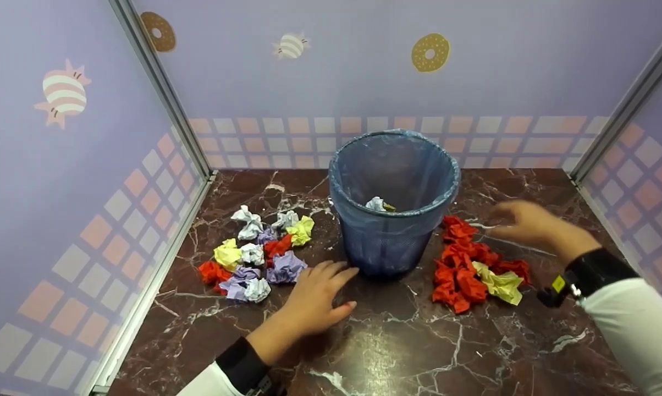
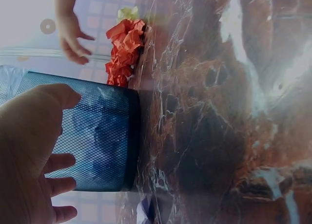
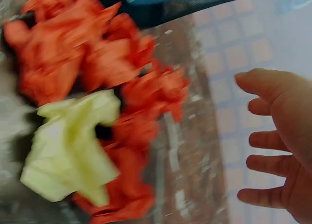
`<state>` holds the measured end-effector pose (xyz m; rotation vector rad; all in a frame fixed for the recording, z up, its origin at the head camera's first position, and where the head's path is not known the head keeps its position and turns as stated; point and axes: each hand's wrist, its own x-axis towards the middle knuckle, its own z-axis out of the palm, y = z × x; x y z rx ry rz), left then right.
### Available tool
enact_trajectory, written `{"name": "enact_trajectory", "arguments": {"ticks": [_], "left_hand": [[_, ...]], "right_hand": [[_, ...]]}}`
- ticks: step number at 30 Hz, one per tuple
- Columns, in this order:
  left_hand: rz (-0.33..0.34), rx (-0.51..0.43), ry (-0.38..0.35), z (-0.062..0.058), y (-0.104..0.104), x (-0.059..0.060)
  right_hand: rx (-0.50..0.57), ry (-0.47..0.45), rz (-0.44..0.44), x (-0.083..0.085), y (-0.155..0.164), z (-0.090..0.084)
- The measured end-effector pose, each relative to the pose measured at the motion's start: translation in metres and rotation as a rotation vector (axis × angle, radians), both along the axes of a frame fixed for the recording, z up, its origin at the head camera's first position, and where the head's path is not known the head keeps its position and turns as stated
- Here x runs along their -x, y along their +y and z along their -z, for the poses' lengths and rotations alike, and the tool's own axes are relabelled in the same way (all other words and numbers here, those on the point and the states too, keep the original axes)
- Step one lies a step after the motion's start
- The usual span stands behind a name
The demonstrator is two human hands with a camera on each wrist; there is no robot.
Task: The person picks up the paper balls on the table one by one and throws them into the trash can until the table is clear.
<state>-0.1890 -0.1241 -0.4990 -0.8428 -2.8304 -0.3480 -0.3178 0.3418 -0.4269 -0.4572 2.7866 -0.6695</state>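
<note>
A blue bin (image 1: 391, 203) stands mid-table, paper wads (image 1: 474, 269) piled either side. The left hand (image 1: 314, 297) rests empty, fingers spread, by its base; the right hand (image 1: 523, 223), fingers loose, hovers over red wads.

Head looks down; wrists close; all share the bin (image 1: 392, 203).

Left hand (image 1: 314, 294) low, fingers relaxed and spread, right hand (image 1: 523, 223) raised, blurred, fingers loosely extended
</note>
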Motion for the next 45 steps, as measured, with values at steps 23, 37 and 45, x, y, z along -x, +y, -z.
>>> {"name": "enact_trajectory", "arguments": {"ticks": [23, 37, 45], "left_hand": [[0.001, -0.002, -0.011, 0.003, 0.001, 0.0], [0.015, -0.002, -0.015, 0.006, 0.003, 0.003], [0.013, -0.008, -0.01, 0.006, 0.002, 0.004]], "right_hand": [[-0.095, -0.083, -0.036, -0.01, 0.016, 0.084], [-0.053, -0.024, -0.036, -0.015, 0.022, 0.087], [-0.003, 0.009, -0.021, -0.016, 0.025, 0.083]]}}
